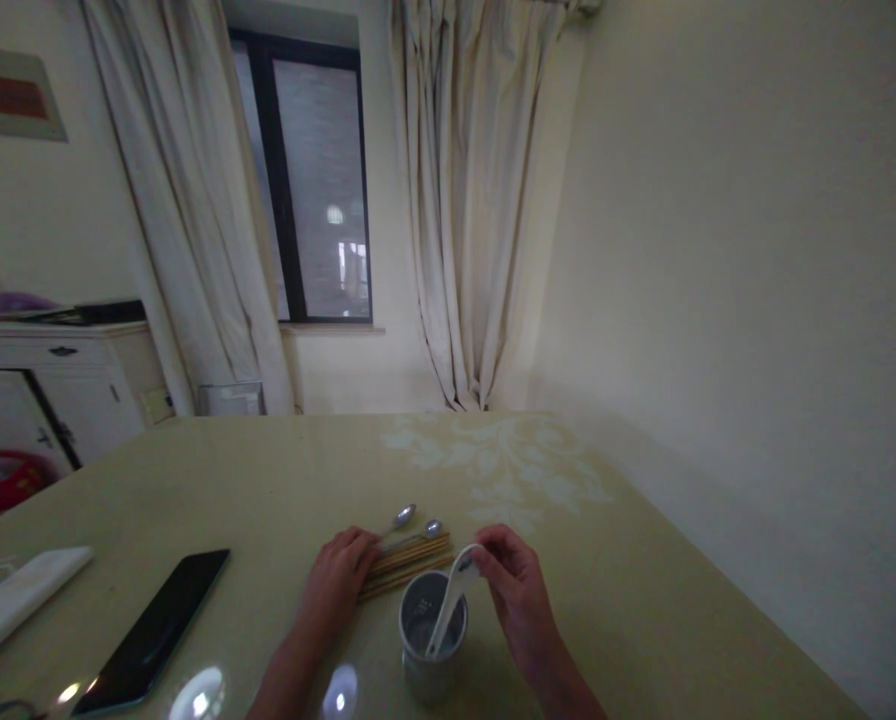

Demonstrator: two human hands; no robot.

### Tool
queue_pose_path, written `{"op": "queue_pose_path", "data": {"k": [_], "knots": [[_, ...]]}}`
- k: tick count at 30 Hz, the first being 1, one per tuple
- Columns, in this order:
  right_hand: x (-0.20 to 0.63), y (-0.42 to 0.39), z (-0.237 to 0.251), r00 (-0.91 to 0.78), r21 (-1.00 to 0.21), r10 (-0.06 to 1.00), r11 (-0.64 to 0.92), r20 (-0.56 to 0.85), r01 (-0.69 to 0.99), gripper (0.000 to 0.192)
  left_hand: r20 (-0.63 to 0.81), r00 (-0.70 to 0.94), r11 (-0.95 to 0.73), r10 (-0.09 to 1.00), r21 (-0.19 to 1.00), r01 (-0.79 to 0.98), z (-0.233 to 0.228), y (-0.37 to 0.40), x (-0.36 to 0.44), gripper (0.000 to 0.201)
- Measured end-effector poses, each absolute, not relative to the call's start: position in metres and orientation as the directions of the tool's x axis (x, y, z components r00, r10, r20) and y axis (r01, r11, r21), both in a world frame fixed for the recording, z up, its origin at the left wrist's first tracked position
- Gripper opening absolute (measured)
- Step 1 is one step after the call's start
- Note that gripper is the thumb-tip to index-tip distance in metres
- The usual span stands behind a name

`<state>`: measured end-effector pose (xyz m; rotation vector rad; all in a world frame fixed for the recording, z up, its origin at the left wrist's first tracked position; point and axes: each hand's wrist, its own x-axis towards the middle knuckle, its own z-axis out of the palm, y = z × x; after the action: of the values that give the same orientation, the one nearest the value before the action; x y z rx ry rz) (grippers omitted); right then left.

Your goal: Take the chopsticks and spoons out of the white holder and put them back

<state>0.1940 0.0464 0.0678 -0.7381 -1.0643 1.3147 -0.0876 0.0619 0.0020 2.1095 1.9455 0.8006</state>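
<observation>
At the cup's [425, 684] two o'clock, the right hand [518, 582] pinches a white spoon [449, 604] slanting inside; a sideways push might tip it. At ten, the left hand [337, 575] meets chopsticks [401, 577], grip unclear.

Metal spoons [404, 516] pt. hidden by L fingers [362, 546].

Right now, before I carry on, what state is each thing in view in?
White spoon: tilted, one end inside the cup, the other held by the right hand.
Cup: upright, open at the top.
Chopsticks: lying in a bundle.
Metal spoons: two, lying, handles toward the left hand.
Black device: flat, screen dark.
Curtains: parted.
Window: cannot tell whether latched.
</observation>
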Motion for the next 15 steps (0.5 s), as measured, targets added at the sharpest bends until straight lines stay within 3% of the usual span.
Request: {"op": "queue_pose_path", "data": {"k": [4,7,10,15], "knots": [[0.199,0.058,0.062,0.16,-0.87,0.986,0.127,0.056,-0.476,0.038,0.247,-0.009,-0.141,0.969,0.582,0.801,-0.004,0.064,-0.089,0.037],[0.201,0.069,0.048,0.269,-0.861,0.96,0.069,-0.08,-0.503,0.044,0.238,0.004,-0.146,0.971,0.584,0.799,-0.004,0.065,-0.091,0.041],[0.2,0.077,0.032,0.292,-0.889,0.95,0.041,-0.107,-0.456,0.046,0.273,0.005,-0.151,0.962,0.515,0.844,-0.002,0.066,-0.093,0.039],[0.185,0.083,0.016,0.206,-0.945,0.976,0.001,-0.07,-0.328,0.045,0.566,0.082,-0.298,0.82,0.302,0.905,0.002,0.063,-0.079,0.04]]}}
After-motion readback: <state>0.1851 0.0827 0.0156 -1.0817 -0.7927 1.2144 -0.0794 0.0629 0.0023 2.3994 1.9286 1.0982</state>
